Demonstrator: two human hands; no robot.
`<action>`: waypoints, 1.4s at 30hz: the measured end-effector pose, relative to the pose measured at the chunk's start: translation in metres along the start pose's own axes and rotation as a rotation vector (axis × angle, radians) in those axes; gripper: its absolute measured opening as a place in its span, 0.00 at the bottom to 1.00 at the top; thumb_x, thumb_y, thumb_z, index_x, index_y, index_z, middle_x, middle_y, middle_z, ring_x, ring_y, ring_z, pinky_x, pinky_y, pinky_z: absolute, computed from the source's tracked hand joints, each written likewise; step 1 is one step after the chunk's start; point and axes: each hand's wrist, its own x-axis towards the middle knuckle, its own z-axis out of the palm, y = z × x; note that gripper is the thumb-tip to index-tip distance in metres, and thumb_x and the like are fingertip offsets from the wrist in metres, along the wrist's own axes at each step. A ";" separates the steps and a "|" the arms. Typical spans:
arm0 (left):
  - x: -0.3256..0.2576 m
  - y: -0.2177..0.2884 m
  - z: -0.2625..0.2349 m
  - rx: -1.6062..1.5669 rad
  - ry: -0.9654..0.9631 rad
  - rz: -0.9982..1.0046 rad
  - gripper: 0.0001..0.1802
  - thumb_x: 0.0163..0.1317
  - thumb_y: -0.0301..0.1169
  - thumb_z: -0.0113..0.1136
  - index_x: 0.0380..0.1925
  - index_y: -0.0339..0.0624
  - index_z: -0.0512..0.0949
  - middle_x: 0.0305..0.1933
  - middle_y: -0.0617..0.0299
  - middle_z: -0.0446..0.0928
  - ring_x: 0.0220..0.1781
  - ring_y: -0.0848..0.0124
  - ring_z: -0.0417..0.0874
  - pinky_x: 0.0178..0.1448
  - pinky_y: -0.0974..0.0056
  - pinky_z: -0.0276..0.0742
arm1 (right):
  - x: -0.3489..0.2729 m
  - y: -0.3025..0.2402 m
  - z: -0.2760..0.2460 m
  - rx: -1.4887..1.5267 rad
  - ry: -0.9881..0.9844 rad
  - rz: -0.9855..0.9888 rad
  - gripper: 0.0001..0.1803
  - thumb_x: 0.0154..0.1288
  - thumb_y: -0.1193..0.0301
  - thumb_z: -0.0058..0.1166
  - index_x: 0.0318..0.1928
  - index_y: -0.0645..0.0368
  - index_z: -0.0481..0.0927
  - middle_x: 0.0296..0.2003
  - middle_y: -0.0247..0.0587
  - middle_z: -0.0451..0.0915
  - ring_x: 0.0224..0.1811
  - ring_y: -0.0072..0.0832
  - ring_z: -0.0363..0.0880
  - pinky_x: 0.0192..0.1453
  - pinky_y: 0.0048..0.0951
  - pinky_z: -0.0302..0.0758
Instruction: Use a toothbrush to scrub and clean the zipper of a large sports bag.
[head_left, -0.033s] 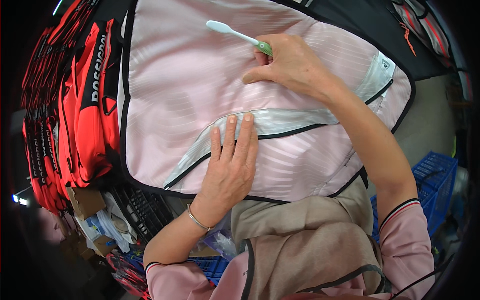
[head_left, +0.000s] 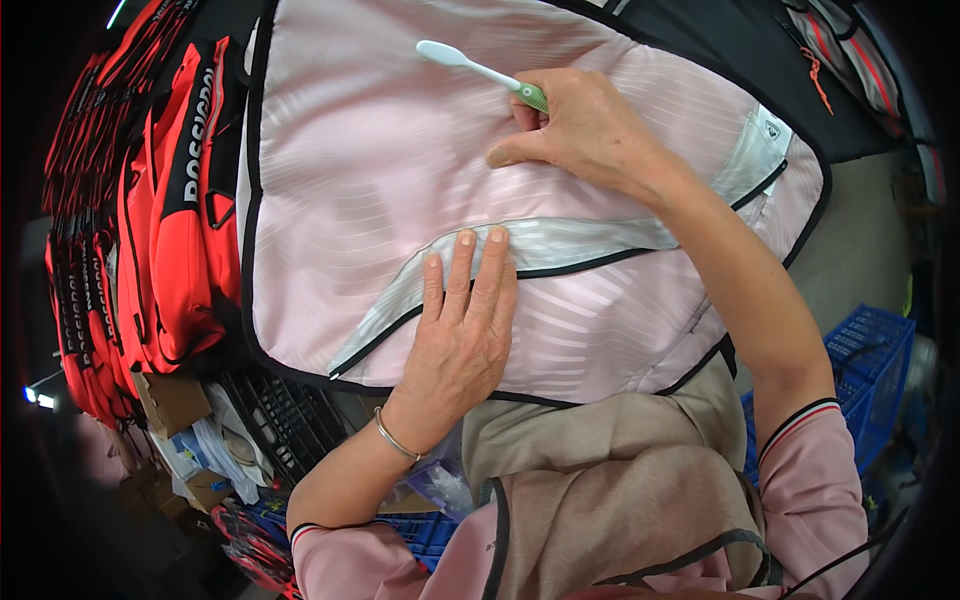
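**Toothbrush [head_left: 492,74] and pink cloth [head_left: 345,190]**

The right hand [head_left: 590,125] has its fingers closed around the green handle [head_left: 532,96]; the white head [head_left: 441,53] pokes out past them. The left hand [head_left: 460,345] lies flat, fingers a bit apart over a grey strip [head_left: 590,238].

Head-worn fisheye, looking steeply down over brown apron [head_left: 620,510], facing from near edge of pink panel [head_left: 350,180] toward its far edge. Close: panel fills upper middle, far left corner cropped. Outer rim seems too dark to judge depth.
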 end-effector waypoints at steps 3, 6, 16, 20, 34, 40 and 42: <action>-0.004 -0.007 0.006 -0.230 0.076 -0.069 0.29 0.61 0.29 0.52 0.63 0.30 0.72 0.78 0.37 0.54 0.79 0.42 0.56 0.76 0.39 0.57 | 0.002 0.002 0.002 0.013 -0.017 0.005 0.23 0.47 0.63 0.76 0.23 0.58 0.70 0.18 0.32 0.67 0.22 0.23 0.64 0.28 0.30 0.64; -0.006 0.001 0.002 -0.182 0.155 -0.199 0.29 0.62 0.29 0.52 0.65 0.38 0.73 0.77 0.33 0.54 0.79 0.41 0.57 0.77 0.41 0.57 | 0.001 0.003 0.003 0.027 -0.011 0.005 0.23 0.47 0.63 0.77 0.23 0.58 0.70 0.19 0.30 0.67 0.23 0.22 0.64 0.28 0.28 0.64; -0.018 0.009 0.004 -0.099 0.059 -0.238 0.34 0.64 0.26 0.52 0.73 0.44 0.64 0.76 0.32 0.55 0.78 0.38 0.58 0.78 0.41 0.55 | 0.002 0.002 0.001 0.010 -0.023 0.008 0.23 0.46 0.62 0.78 0.23 0.57 0.71 0.18 0.29 0.69 0.23 0.20 0.65 0.27 0.28 0.64; -0.018 0.010 0.005 -0.121 0.054 -0.246 0.33 0.65 0.26 0.51 0.73 0.44 0.65 0.77 0.32 0.55 0.78 0.38 0.58 0.77 0.40 0.55 | 0.002 0.003 0.002 0.007 -0.006 -0.010 0.24 0.46 0.63 0.78 0.22 0.57 0.70 0.18 0.29 0.69 0.22 0.20 0.65 0.26 0.27 0.63; -0.022 0.010 0.010 -0.064 0.077 -0.235 0.36 0.61 0.28 0.54 0.73 0.47 0.66 0.74 0.36 0.59 0.78 0.33 0.55 0.75 0.32 0.53 | 0.001 0.003 0.003 -0.013 0.016 -0.038 0.24 0.47 0.63 0.78 0.21 0.56 0.70 0.17 0.27 0.68 0.22 0.18 0.65 0.26 0.25 0.62; -0.020 0.009 0.007 -0.039 0.075 -0.215 0.35 0.62 0.28 0.52 0.73 0.43 0.65 0.73 0.33 0.61 0.75 0.34 0.61 0.74 0.36 0.58 | 0.001 0.006 0.003 -0.013 0.020 -0.024 0.23 0.48 0.63 0.77 0.21 0.56 0.71 0.17 0.27 0.70 0.22 0.18 0.66 0.26 0.25 0.64; -0.020 0.009 0.007 -0.038 0.088 -0.208 0.35 0.62 0.28 0.53 0.73 0.43 0.65 0.72 0.33 0.62 0.74 0.34 0.63 0.73 0.37 0.60 | 0.002 0.007 0.003 -0.037 0.012 -0.043 0.23 0.49 0.62 0.77 0.21 0.56 0.71 0.17 0.27 0.70 0.21 0.18 0.66 0.26 0.26 0.64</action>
